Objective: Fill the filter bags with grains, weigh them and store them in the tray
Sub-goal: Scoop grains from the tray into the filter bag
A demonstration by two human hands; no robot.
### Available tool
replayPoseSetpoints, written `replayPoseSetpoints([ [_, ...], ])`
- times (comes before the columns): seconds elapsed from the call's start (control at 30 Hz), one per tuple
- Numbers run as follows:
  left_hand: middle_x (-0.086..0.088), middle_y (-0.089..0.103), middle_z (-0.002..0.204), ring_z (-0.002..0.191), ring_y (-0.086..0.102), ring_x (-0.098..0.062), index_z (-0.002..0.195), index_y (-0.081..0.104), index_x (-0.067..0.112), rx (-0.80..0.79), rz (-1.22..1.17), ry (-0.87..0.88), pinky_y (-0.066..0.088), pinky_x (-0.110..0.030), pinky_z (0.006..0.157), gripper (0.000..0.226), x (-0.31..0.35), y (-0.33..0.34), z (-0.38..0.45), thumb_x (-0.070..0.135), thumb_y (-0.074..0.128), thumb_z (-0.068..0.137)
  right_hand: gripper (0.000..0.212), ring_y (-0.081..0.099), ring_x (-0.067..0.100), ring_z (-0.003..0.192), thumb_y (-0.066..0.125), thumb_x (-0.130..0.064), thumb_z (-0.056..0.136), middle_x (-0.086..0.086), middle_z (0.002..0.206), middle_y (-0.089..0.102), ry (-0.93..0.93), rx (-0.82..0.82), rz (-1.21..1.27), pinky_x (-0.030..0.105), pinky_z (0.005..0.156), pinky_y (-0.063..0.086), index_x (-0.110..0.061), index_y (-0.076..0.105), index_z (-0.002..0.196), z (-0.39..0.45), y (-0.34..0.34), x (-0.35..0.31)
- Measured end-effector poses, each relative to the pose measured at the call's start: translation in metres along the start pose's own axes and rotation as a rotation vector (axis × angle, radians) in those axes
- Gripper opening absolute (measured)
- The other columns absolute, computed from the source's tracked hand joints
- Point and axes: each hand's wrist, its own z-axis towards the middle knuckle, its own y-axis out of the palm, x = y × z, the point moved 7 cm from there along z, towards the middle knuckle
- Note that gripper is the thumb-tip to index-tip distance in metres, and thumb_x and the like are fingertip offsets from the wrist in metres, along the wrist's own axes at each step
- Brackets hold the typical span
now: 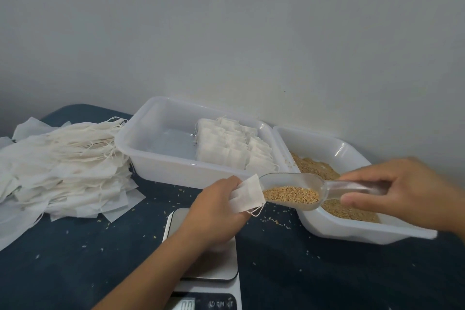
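Fingers of my left hand [216,199] pinch a small white paper filter bag [247,192] above the scale; right hand [402,191] grips a clear plastic scoop [302,190] of grains. Recommend: tip slowly at the bag mouth, preventing spillage.

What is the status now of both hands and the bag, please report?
Left hand holds filter bag above the scale. Right hand holds scoop of grains at bag mouth. Nothing in the way.
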Motion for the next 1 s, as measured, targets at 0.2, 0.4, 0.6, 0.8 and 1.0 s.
replayPoseSetpoints([
  [0.2, 0.010, 0.061, 0.088, 0.079, 0.057, -0.010, 0.090, 0.053, 0.030, -0.032, -0.011, 0.025, 0.044, -0.029, 0.064, 0.023, 0.000, 0.004, -0.003, 0.043, 0.072, 0.084, 0.032, 0.068, -0.007, 0.075, 0.074, -0.070, 0.065, -0.029, 0.081, 0.074, -0.073, -0.077, -0.085, 0.004, 0.066, 0.045, -0.067, 0.071, 0.097, 0.011, -0.009, -0.022],
  [0.4, 0.011, 0.059, 0.080, 0.068, 0.052, -0.003, 0.082, 0.050, 0.032, -0.039, -0.057, 0.026, 0.033, -0.019, 0.057, 0.025, 0.001, 0.004, -0.003, 0.039, 0.074, 0.085, 0.036, 0.063, -0.004, 0.070, 0.071, -0.077, 0.060, -0.029, 0.076, 0.071, -0.106, -0.077, -0.168, 0.008, 0.063, 0.045, -0.076, 0.064, 0.096, 0.019, -0.019, -0.031],
  [0.6, 0.008, 0.063, 0.080, 0.067, 0.052, -0.005, 0.088, 0.058, 0.027, -0.047, -0.166, 0.017, 0.040, -0.018, 0.059, 0.021, 0.001, 0.003, -0.005, 0.040, 0.075, 0.086, 0.031, 0.063, -0.007, 0.069, 0.072, -0.073, 0.064, -0.029, 0.075, 0.071, -0.133, -0.061, -0.168, 0.005, 0.062, 0.043, -0.073, 0.067, 0.094, 0.018, -0.020, -0.033],
  [0.8, 0.008, 0.065, 0.080, 0.065, 0.052, -0.004, 0.089, 0.060, 0.028, -0.058, -0.222, -0.019, 0.041, -0.016, 0.058, 0.021, -0.002, 0.004, -0.005, 0.041, 0.075, 0.083, 0.039, 0.065, -0.006, 0.070, 0.062, -0.088, 0.062, -0.032, 0.078, 0.071, -0.089, -0.019, -0.143, 0.005, 0.063, 0.045, -0.073, 0.067, 0.097, 0.013, -0.022, -0.027],
  [1.0, 0.019, 0.059, 0.067, 0.057, 0.048, 0.000, 0.084, 0.061, 0.029, -0.058, -0.363, -0.081, 0.037, -0.011, 0.054, 0.018, -0.003, 0.002, -0.004, 0.033, 0.078, 0.082, 0.050, 0.070, -0.004, 0.081, 0.063, -0.091, 0.058, -0.027, 0.088, 0.075, 0.012, -0.014, -0.043, 0.021, 0.071, 0.053, -0.067, 0.070, 0.101, 0.006, -0.011, 0.003],
])
